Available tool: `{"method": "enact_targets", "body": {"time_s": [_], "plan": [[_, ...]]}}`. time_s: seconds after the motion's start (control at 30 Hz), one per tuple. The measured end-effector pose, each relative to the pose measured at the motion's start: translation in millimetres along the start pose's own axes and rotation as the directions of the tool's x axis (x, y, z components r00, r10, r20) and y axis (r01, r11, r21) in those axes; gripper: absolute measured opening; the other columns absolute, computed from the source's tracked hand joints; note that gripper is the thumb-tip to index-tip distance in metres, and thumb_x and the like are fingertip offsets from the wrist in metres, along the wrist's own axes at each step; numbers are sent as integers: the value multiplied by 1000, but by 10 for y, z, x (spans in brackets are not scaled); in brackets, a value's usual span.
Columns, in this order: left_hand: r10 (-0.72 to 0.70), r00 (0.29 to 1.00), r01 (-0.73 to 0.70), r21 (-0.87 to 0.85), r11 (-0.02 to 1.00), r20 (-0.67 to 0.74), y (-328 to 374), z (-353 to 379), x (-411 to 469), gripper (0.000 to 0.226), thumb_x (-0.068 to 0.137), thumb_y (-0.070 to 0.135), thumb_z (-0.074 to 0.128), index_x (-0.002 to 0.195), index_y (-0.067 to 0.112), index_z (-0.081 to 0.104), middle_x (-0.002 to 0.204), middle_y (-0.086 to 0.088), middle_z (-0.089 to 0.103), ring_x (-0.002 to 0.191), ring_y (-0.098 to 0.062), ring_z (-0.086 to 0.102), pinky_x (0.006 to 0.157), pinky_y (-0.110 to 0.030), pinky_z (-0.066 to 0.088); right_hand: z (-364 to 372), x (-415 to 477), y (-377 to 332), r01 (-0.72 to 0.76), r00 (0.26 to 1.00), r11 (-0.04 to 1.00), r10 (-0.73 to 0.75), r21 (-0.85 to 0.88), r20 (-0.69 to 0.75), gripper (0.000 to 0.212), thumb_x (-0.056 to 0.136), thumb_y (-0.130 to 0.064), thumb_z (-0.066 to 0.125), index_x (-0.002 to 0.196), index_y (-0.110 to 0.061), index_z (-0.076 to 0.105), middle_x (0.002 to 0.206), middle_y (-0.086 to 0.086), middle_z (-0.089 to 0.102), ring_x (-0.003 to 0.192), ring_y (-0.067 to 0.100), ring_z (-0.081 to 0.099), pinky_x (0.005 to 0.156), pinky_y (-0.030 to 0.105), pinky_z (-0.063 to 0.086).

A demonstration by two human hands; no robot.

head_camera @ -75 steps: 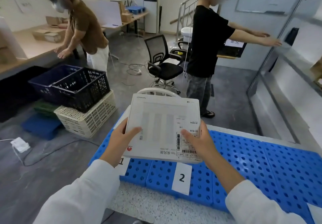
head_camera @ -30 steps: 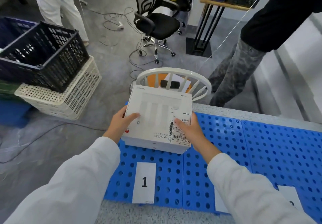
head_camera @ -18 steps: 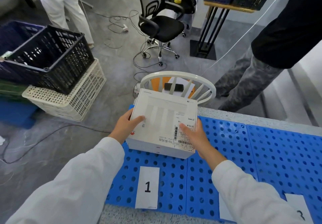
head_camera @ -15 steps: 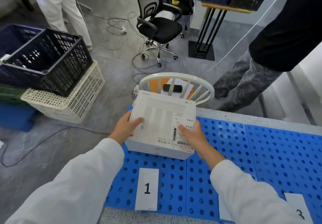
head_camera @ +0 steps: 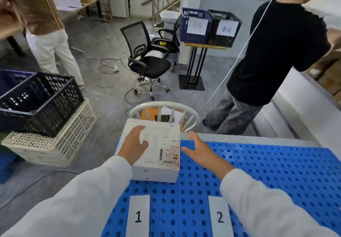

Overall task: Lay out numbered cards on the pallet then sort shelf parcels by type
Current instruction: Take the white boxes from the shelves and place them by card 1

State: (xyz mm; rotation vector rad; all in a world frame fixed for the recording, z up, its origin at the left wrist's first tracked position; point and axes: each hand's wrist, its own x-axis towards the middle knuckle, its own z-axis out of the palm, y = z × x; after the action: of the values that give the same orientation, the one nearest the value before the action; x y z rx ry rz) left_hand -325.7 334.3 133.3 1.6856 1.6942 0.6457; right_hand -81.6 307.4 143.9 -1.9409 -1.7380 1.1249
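Head view: white parcel box (head_camera: 153,150) lies flat on the blue perforated pallet (head_camera: 276,172), at the pallet's far-left corner, with a barcoded shipping label (head_camera: 169,154) on the right part of its top face. Left hand (head_camera: 135,144) rests palm-down on the box top, fingers spread and loosely curved, pressing rather than gripping. Right hand (head_camera: 200,153) is open with fingers extended, just beside the box's right edge and clear of it, holding nothing; whether it touches the pallet cannot be told. Both forearms wear white sleeves. Card "1" (head_camera: 138,216) lies at the pallet's near edge, directly in front of the box; card "2" (head_camera: 219,217) lies to its right along the same edge, partly covered by the right sleeve. Pallet sits on a speckled grey surface (head_camera: 249,138) visible along the far edge. Beyond that edge stands a white spindle-back chair (head_camera: 164,105), close behind the box. Left of the pallet, on the floor, a black crate (head_camera: 38,102) is stacked tilted on a cream crate (head_camera: 53,144). Farther back stands a black office chair (head_camera: 147,61) amid loose cables, and a stand carrying two labelled crates (head_camera: 210,27). A person in a black shirt (head_camera: 276,48) stands at the far-right, near the pallet's far edge; another person in white trousers (head_camera: 53,52) stands at far left.
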Motion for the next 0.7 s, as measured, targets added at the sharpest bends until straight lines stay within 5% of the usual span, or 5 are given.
{"method": "enact_targets", "body": {"time_s": [0.13, 0.27, 0.47, 0.6, 0.7], "plan": [[227, 936, -279, 176, 944, 268, 760, 220, -223, 53, 92, 18, 58, 142, 21, 40, 151, 7, 34, 137, -15, 36, 112, -27, 28, -471, -416, 92, 90, 989, 989, -103, -121, -103, 63, 96, -39, 54, 151, -30, 23, 160, -10, 11, 143, 13, 23, 105, 26, 34], [389, 775, -566, 273, 778, 499, 1669, 530, -509, 50, 94, 26, 55, 140, 18, 38, 144, 0, 42, 124, -20, 48, 103, -37, 42, -1037, -1096, 344, 59, 968, 975, -108, -212, -226, 57, 95, -38, 55, 147, -31, 33, 159, -9, 15, 140, 12, 31, 112, 32, 33], [618, 531, -813, 141, 565, 580, 3024, 1177, -1237, 50, 92, 30, 56, 138, 20, 40, 142, 7, 38, 127, -18, 46, 101, -32, 41, -1806, -2449, 899, -137, 911, 949, 8, -284, -412, 56, 95, -44, 53, 146, -30, 34, 146, -9, 34, 120, 16, 51, 92, 30, 45], [686, 308, -929, 53, 366, 659, 3810, 1737, -1934, 54, 94, 31, 55, 143, 17, 36, 155, 4, 20, 133, -21, 41, 108, -37, 37, -2201, -3527, 1436, -311, 856, 918, 156, -248, -493, 59, 96, -42, 53, 149, -29, 30, 153, -4, 31, 132, 18, 42, 106, 35, 40], [712, 167, -969, -18, 244, 682, 4249, 2107, -2535, 52, 96, 34, 52, 143, 17, 37, 153, 4, 26, 129, -19, 45, 105, -35, 38, -2356, -4361, 1840, -439, 788, 872, 259, -215, -558, 55, 96, -38, 53, 146, -27, 35, 146, -2, 42, 128, 20, 48, 103, 37, 43]]}}
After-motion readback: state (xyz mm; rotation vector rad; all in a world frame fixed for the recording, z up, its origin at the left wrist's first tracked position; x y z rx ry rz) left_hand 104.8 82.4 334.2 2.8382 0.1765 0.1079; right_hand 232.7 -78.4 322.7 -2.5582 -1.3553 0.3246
